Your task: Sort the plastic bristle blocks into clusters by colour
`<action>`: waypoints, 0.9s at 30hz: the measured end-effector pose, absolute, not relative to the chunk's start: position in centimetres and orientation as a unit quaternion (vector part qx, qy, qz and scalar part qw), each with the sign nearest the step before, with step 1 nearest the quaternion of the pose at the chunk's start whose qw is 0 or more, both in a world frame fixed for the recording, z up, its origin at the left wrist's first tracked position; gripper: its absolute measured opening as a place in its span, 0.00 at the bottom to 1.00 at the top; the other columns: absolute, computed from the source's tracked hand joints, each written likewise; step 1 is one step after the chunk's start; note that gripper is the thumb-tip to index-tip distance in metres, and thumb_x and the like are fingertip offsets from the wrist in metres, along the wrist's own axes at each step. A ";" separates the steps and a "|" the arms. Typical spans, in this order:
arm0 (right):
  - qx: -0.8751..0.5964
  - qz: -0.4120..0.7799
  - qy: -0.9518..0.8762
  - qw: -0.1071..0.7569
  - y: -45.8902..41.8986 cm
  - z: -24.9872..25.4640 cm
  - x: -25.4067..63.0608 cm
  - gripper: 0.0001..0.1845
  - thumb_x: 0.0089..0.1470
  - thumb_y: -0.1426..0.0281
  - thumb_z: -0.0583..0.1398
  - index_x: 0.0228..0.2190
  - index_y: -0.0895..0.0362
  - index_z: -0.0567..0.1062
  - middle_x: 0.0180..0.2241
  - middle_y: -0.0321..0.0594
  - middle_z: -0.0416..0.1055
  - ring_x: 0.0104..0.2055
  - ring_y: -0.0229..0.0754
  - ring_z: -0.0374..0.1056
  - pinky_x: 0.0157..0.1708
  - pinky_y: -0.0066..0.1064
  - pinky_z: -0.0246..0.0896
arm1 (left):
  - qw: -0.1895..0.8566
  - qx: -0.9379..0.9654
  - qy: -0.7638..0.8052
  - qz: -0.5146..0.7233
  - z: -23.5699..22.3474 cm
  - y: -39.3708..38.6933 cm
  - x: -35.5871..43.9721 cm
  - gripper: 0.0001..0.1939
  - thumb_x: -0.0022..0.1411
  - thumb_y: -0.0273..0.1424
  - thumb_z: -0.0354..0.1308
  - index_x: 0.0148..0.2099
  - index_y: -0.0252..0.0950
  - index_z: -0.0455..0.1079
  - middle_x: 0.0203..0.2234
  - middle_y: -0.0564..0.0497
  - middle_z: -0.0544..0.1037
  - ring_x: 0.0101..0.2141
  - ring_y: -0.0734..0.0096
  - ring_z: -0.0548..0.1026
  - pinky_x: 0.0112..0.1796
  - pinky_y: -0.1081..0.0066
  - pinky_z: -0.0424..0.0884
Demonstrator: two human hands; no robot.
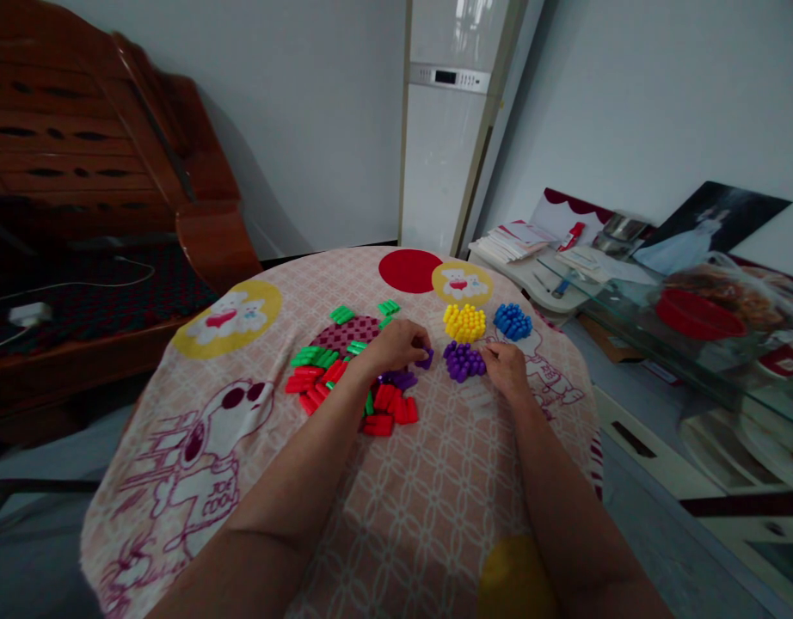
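My left hand is closed in a pinch on a small purple peg-like piece, held above the table. Loose purple pieces lie below that hand, partly hidden by it. My right hand has its fingers pressed together at the right edge of a tight purple cluster of upright pieces; what they hold, if anything, is hidden. Behind that stand a yellow cluster and a blue cluster. Red pieces and green pieces lie in small groups around my left forearm.
A patterned cloth covers the round table. On the right, a glass shelf bears papers, a photo and a red bowl. A wooden bench stands at the left, and a tall white cabinet-like unit at the back.
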State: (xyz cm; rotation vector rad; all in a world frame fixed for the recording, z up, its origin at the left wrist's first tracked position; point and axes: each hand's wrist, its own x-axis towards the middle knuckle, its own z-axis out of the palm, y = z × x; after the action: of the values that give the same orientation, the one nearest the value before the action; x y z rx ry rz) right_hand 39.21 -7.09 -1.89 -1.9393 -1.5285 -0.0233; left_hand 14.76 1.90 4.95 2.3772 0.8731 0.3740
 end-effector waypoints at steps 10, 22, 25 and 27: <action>-0.742 -0.004 -0.587 0.323 -7.1 -1.8 39.2 0.19 0.55 0.65 0.56 0.15 0.56 0.68 0.17 0.36 0.63 0.23 0.38 0.56 0.28 0.32 0.45 | 0.192 0.925 0.272 0.182 2.7 0.3 17.9 0.13 0.52 0.20 0.55 0.38 0.35 0.77 0.31 0.50 0.80 0.32 0.69 0.75 0.35 0.74 0.67; -0.745 -0.005 -0.580 0.329 -7.2 -1.7 39.2 0.19 0.55 0.66 0.57 0.15 0.56 0.69 0.16 0.35 0.62 0.23 0.38 0.55 0.27 0.31 0.46 | 0.189 0.897 0.353 0.190 4.9 2.2 14.7 0.09 0.53 0.21 0.58 0.37 0.32 0.76 0.29 0.48 0.80 0.30 0.69 0.75 0.35 0.72 0.69; -0.743 -0.006 -0.582 0.331 -7.2 -1.8 39.1 0.19 0.55 0.65 0.57 0.15 0.55 0.69 0.17 0.35 0.62 0.23 0.38 0.56 0.28 0.31 0.46 | 0.226 0.890 0.377 0.117 5.5 3.6 12.4 0.08 0.52 0.23 0.60 0.34 0.33 0.79 0.26 0.49 0.80 0.28 0.68 0.76 0.33 0.73 0.69; -0.746 -0.005 -0.578 0.330 -7.2 -1.8 39.2 0.18 0.55 0.65 0.57 0.15 0.55 0.70 0.17 0.35 0.63 0.23 0.38 0.56 0.28 0.31 0.47 | 0.239 0.894 0.371 0.076 5.4 4.0 11.5 0.08 0.49 0.23 0.62 0.33 0.35 0.80 0.26 0.50 0.81 0.30 0.67 0.77 0.33 0.73 0.69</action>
State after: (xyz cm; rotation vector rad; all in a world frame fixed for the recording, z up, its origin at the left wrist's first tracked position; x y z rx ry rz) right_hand 39.16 -7.19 -1.81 -1.9510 -1.5120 -0.0126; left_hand 11.47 4.01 5.44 2.4489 1.0163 0.2091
